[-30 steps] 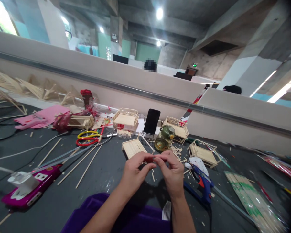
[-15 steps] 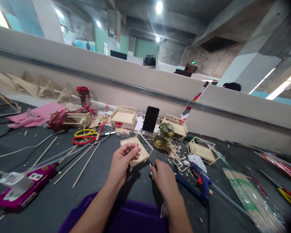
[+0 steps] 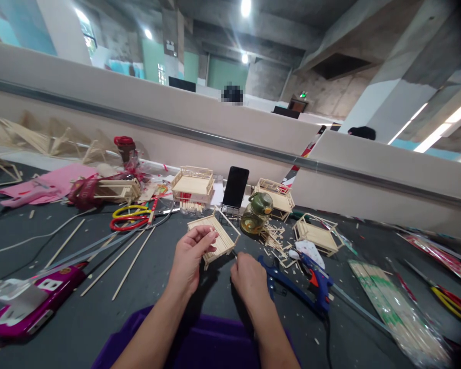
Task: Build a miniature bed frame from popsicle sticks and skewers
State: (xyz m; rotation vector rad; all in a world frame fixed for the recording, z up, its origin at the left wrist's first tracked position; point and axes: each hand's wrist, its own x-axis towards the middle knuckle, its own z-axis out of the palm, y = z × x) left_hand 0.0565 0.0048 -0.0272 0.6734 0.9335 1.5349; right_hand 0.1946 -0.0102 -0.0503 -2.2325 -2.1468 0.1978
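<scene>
My left hand (image 3: 194, 254) is closed, thumb pressed to the fingers, over the near left side of a small wooden-stick frame (image 3: 225, 241). A pale speck shows at its fingertips, too small to name. Lower and to the right, my right hand (image 3: 249, 277) is closed just above the dark table. A short dark tip pokes out beyond its fingers, and the rest of what it grips is hidden. The frame has a slatted base and thin raised rails. A green-lidded bottle (image 3: 256, 212) and a pile of short stick pieces (image 3: 274, 237) lie beyond my right hand.
Similar stick models (image 3: 192, 183) stand at the back beside a propped phone (image 3: 235, 187). Right of my hands lie a blue glue gun (image 3: 318, 284) and bagged sticks (image 3: 397, 307). Scissors (image 3: 130, 218), long sticks (image 3: 134, 264) and a purple power strip (image 3: 34, 300) are on the left.
My right hand has shifted slightly left and turned, so the pale stick seen in its fingers earlier is now hidden. My left hand keeps its pinch. The whole view has shifted a little.
</scene>
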